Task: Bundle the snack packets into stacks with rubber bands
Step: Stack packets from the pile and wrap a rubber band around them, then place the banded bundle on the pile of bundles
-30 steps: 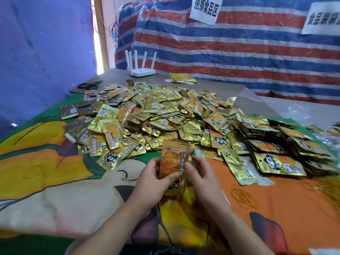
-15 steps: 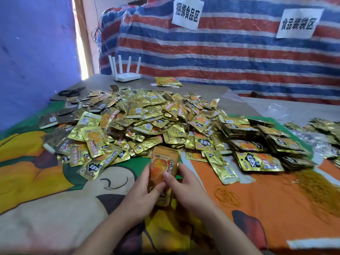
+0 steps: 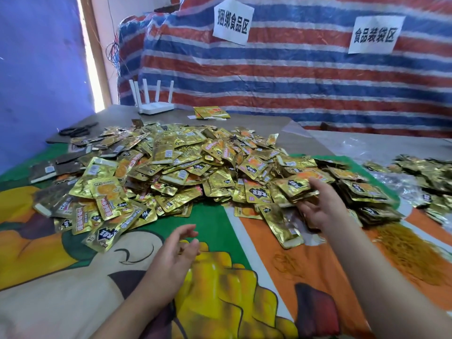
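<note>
A big heap of loose gold snack packets (image 3: 171, 162) covers the middle of the table. My right hand (image 3: 322, 206) reaches to the right, thumb on top and fingers underneath a stack of packets (image 3: 293, 187), holding it at the edge of the row of bundled stacks (image 3: 362, 192). My left hand (image 3: 176, 250) hovers over the cartoon-print cloth in front of the heap, fingers loosely apart and holding nothing. A mound of yellow rubber bands (image 3: 401, 245) lies right of my right forearm. A few loose bands (image 3: 283, 263) rest on the orange patch.
A white router (image 3: 156, 108) and a few packets (image 3: 211, 112) sit at the back of the table. Black scissors (image 3: 78, 129) lie at the back left. More packets on clear plastic (image 3: 428, 182) lie far right. A striped tarp hangs behind.
Both hands held the stack upright in front of me before. Now my right hand alone has carried it to the right, onto the bundled stacks, and my left hand has let go.
</note>
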`<state>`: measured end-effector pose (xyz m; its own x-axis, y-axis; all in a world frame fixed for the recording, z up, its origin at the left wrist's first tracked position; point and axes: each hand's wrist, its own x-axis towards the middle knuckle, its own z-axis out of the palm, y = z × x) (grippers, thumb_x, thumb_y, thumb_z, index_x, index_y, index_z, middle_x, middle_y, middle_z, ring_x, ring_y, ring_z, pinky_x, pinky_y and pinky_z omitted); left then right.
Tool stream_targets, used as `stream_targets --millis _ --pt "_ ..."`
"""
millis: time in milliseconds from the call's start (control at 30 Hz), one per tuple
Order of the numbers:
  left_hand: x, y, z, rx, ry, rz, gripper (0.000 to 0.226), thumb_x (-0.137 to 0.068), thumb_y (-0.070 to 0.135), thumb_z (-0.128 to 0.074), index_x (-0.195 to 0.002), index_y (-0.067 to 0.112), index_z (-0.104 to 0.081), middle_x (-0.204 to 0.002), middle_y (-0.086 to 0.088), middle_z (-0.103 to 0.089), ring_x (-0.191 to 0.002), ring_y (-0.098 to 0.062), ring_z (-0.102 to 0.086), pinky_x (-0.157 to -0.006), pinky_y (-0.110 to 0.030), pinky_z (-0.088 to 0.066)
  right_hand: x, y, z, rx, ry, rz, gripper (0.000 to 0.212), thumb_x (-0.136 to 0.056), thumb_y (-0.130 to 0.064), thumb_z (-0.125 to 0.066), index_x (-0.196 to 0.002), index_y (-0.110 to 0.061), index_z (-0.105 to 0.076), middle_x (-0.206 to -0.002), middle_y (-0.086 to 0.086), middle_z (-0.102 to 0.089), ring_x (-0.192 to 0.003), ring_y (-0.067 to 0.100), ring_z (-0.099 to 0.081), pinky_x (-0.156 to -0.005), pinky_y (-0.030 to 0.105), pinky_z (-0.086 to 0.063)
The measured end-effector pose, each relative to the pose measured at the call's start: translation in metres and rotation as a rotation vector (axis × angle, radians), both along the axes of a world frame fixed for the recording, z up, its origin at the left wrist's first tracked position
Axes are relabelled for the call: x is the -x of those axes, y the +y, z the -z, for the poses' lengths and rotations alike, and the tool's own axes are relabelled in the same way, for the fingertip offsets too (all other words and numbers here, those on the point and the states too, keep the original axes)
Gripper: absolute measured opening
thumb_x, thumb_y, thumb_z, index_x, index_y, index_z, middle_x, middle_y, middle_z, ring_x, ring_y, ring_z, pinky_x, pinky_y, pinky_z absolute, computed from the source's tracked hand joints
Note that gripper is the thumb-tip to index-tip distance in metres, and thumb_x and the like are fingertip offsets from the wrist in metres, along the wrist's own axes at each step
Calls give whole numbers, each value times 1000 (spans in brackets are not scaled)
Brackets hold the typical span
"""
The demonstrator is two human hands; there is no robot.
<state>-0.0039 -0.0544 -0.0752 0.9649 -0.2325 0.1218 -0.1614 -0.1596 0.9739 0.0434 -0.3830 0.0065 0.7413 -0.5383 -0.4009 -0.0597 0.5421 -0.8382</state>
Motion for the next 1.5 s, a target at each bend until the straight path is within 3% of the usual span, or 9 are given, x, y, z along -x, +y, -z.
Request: stream_targets --millis 133,300,467,767,900,1033,1300,1367,1500 --pt "0 0 0 14 9 -6 54 -75 70 -51 -118 36 -56 -107 16 -66 -88 -1 -65 -75 -22 -49 -26 -48 5 44 80 73 24 -94 -23 -66 -114 -12 -58 -127 17 -61 -101 31 -65 -82 44 -57" --pt "-2 0 0 25 10 -29 38 -85 58 -56 -112 31 -60 -100 6 -70 -82 -3 -67 -69 -16 -50 -42 -64 4 175 204 143 55 -91 -25 -69 -140 -13 -46 -141 16 -50 -95 30 -64 -61 36 -55" --pt "0 -2 -1 46 10 -32 38 -81 49 -54 -111 27 -60 -97 5 -71 -81 -7 -68 -69 -18 -52 -43 -64 5 296 296 167 57 -92 -27 -68 -141 -15 -43 -143 12 -48 -79 19 -65 -35 21 -46" --pt "2 -2 -4 64 12 -14 41 -79 48 -53 -110 22 -61 -89 3 -72 -77 -7 -67 -69 -18 -53 -25 -49 -5 56 72 236 53 -99 -13 -58 -148 -12 -38 -155 14 -35 -108 27 -62 -81 34 -62" --pt "3 -1 -4 69 22 -11 39 -79 47 -55 -109 22 -61 -88 2 -72 -79 -9 -68 -70 -20 -54 -16 -47 0 125 90 196 48 -101 -11 -51 -147 -8 -38 -150 17 -41 -117 27 -61 -93 35 -58" --pt "3 -1 -4 56 40 0 38 -79 48 -55 -107 23 -63 -93 5 -72 -80 -11 -69 -71 -26 -55 -13 -47 0 243 137 77 47 -103 -12 -47 -148 -6 -35 -142 21 -47 -107 29 -60 -83 33 -55" --pt "4 -1 -6 43 51 -11 14 -94 27 -57 -103 20 -65 -90 1 -72 -77 -14 -68 -73 -34 -59 -1 -52 4 90 23 20 52 -105 -13 -42 -154 -6 -25 -145 27 -44 -128 36 -53 -102 39 -50" --pt "4 -2 -8 48 50 -24 11 -97 21 -57 -103 18 -65 -89 -2 -72 -76 -14 -67 -72 -33 -58 2 -37 13 234 61 82 47 -103 -12 -43 -148 0 -35 -137 25 -52 -117 34 -60 -101 40 -50" --pt "6 -3 -9 12 -3 -42 10 -98 19 -56 -101 18 -65 -90 5 -72 -75 -10 -67 -69 -24 -56 10 17 20 666 46 -28 24 -100 -14 -51 -112 2 -64 -88 10 -67 -75 22 -63 -68 32 -52"
